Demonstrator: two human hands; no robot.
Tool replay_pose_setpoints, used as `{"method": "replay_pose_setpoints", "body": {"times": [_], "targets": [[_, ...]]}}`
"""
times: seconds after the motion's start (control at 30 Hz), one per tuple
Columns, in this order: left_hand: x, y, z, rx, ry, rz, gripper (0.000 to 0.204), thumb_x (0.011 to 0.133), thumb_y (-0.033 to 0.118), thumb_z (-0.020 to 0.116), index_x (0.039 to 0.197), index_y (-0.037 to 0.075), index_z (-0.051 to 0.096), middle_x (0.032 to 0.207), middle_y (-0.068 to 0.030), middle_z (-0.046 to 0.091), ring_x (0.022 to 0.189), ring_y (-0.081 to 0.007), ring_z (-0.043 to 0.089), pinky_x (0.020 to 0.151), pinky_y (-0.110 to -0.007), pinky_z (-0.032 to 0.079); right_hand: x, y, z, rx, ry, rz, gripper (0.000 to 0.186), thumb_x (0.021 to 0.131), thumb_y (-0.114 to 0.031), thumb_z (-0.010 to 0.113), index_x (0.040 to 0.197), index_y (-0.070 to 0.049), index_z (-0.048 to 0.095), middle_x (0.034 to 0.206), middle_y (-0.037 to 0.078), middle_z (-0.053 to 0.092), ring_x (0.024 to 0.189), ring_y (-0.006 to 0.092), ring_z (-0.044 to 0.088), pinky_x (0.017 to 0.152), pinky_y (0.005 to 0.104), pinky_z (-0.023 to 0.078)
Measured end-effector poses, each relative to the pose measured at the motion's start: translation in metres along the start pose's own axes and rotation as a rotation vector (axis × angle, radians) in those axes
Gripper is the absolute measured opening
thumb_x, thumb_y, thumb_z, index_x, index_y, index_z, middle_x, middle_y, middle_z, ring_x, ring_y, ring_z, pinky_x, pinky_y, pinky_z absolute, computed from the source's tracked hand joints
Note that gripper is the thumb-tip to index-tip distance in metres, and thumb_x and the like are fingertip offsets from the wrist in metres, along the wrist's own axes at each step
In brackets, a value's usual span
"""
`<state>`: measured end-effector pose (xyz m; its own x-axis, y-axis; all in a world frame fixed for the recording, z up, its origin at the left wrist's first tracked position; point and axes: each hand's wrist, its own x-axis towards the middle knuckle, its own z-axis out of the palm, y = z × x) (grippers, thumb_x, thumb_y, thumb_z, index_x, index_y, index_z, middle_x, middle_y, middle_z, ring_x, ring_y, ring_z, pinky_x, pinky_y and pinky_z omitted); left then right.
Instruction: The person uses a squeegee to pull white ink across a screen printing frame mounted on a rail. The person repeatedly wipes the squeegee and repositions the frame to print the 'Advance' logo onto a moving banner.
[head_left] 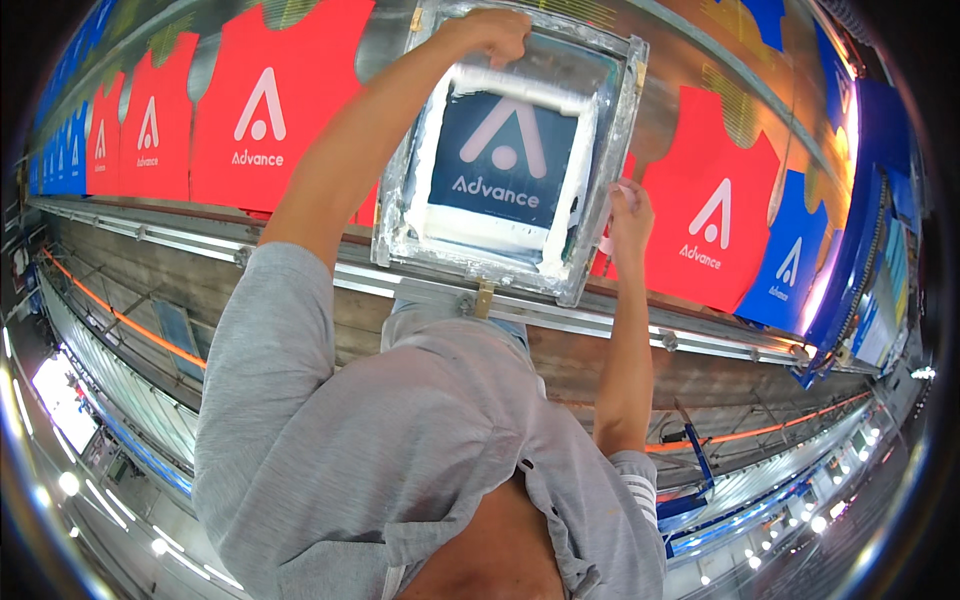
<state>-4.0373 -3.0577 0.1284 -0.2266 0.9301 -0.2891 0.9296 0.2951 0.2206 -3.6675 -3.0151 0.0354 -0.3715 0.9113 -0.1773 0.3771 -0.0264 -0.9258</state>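
Note:
In front of me a screen printing frame (393,190) lies over the printing table, its metal sides smeared with white ink. Its dark mesh (450,145) carries a pale peaked emblem with a dot and lettering, ringed by thick white ink. My left hand (492,38) is curled at the frame's far end, arm stretched across its left side; whatever its fingers hold is hidden. Beside the frame's right edge, my right hand (630,212) has thumb and fingers pinched together. I cannot make out what lies between them. Part of a red cloth piece shows just beneath that hand.
Red garment panels (285,110) with the white emblem lie in a row to the left, with blue ones (75,150) beyond. Another red panel (705,200) and a blue panel (790,245) lie right. A metal rail (350,278) runs along the table's near edge. A blue machine frame (855,200) stands far right.

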Motion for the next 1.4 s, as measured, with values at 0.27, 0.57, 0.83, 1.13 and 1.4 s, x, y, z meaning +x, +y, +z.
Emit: {"method": "replay_pose_setpoints", "body": {"times": [0.27,0.57,0.83,1.13,1.4], "targets": [[-0.091,0.049,0.093,-0.016,0.541,0.012,0.022,0.074,0.013,0.066,0.093,0.014,0.075,0.090,-0.0144,0.072,0.088,-0.0337,0.071,0.074,-0.047,0.055,0.021,0.025,-0.008,-0.089,0.037,-0.126,0.037,0.085,-0.030,0.073,0.107,0.000,0.069,0.084,0.010,0.068,0.068,0.0163,0.061,0.064,0.0326,0.050],[-0.269,0.117,0.258,-0.094,0.682,0.094,0.046,0.075,0.003,0.060,0.120,-0.001,0.064,0.129,-0.0155,0.064,0.122,-0.0313,0.060,0.101,-0.041,0.048,0.011,0.005,0.006,-0.177,0.173,-0.351,0.031,0.087,-0.029,0.072,0.102,-0.001,0.073,0.091,0.010,0.071,0.083,0.0192,0.064,0.077,0.0344,0.051],[-0.303,-0.003,0.216,-0.229,0.555,0.054,0.038,0.068,0.007,0.067,0.105,0.008,0.070,0.103,-0.0116,0.072,0.096,-0.0314,0.069,0.083,-0.042,0.055,-0.023,-0.013,0.118,-0.078,0.224,-0.422,0.028,0.089,-0.028,0.070,0.101,-0.003,0.074,0.086,0.009,0.071,0.081,0.0177,0.064,0.076,0.0334,0.051],[-0.396,-0.224,0.189,-0.127,0.415,-0.012,0.041,0.067,-0.002,0.065,0.106,0.012,0.073,0.103,-0.0083,0.074,0.093,-0.0309,0.069,0.077,-0.043,0.055,-0.094,-0.037,0.376,-0.004,0.209,-0.330,0.030,0.083,-0.027,0.073,0.100,-0.002,0.071,0.086,0.020,0.072,0.082,0.0323,0.071,0.077,0.0407,0.054],[-0.405,-0.278,0.175,-0.125,0.307,-0.030,0.037,0.071,0.001,0.060,0.104,0.013,0.073,0.092,-0.0100,0.073,0.084,-0.0327,0.069,0.072,-0.046,0.054,-0.107,-0.052,0.425,-0.042,0.207,-0.235,0.035,0.082,-0.031,0.073,0.101,-0.002,0.071,0.086,0.021,0.072,0.081,0.0333,0.071,0.075,0.0416,0.054]]}}
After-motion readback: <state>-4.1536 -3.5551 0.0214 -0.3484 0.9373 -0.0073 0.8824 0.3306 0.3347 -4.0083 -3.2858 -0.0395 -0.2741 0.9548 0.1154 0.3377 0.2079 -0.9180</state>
